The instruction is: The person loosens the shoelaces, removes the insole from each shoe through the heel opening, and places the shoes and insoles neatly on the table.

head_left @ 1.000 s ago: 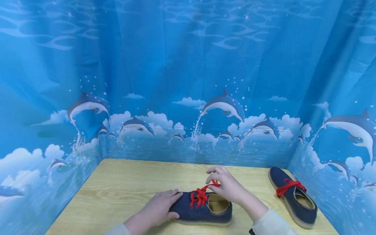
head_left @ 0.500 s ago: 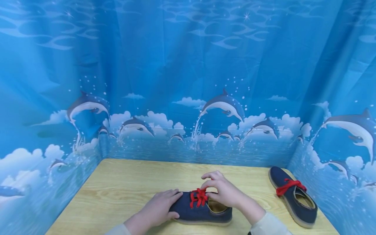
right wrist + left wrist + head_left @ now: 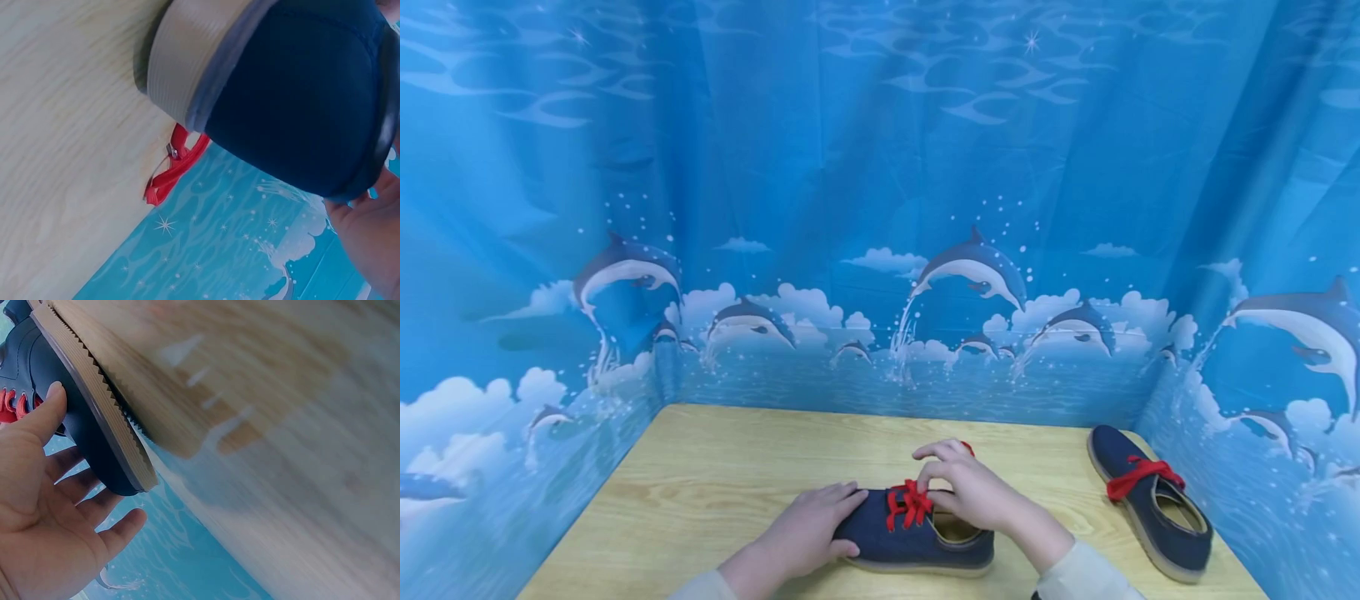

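A navy shoe (image 3: 891,542) with a tan sole lies lengthwise at the front of the table, toe to the left. My left hand (image 3: 808,529) holds its toe, thumb on the near side and fingers over the far side; the left wrist view shows the thumb (image 3: 53,403) against the upper. Over the opening, my right hand (image 3: 973,487) pinches the red shoelace (image 3: 912,504) between thumb and index finger, its other fingers raised. A bit of red lace shows behind that hand. Past the heel in the right wrist view, a red lace end (image 3: 175,165) lies looped.
A second navy shoe (image 3: 1150,504) with red laces lies at the table's right edge, toe pointing away. The wooden table (image 3: 722,467) is enclosed at the back and both sides by a blue dolphin-print curtain (image 3: 850,208).
My right hand has come left and slightly down to the knot, and the lace stretch it held up is no longer visible there. Red lace now shows behind the hand. The left hand stays put.
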Motion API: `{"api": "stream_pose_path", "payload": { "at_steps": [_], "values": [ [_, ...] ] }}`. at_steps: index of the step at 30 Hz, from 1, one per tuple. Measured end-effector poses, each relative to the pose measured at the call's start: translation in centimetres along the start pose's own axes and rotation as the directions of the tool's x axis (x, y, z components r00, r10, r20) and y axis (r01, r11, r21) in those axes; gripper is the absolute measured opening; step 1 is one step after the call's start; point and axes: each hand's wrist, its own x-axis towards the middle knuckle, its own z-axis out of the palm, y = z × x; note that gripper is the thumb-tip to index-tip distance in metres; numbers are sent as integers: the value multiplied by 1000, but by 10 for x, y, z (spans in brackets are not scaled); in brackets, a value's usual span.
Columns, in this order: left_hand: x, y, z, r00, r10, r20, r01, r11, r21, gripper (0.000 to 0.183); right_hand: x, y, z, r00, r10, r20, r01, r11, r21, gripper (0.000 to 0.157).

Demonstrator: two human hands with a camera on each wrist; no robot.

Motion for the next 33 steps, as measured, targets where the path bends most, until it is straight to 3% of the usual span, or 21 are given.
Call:
{"api": "stream_pose_path", "payload": {
  "at_steps": [9,17,22,29,33],
  "values": [
    [0,0,0,1000,3,-5,-3,1000,3,74,3,3,-5,997,55,55,-59,996,60,11],
    [0,2,0,1000,-12,1,12,1000,0,74,6,5,-3,990,117,78,-133,958,254,14],
    [0,2,0,1000,-15,5,15,1000,6,75,8,6,0,985,124,120,-163,895,415,14],
    [1,2,0,1000,-15,8,15,1000,8,75,12,10,4,968,144,203,-241,747,620,17],
    [1,2,0,1000,-20,20,20,1000,10,75,10,11,2,953,217,213,-304,724,619,31]
  ]
}}
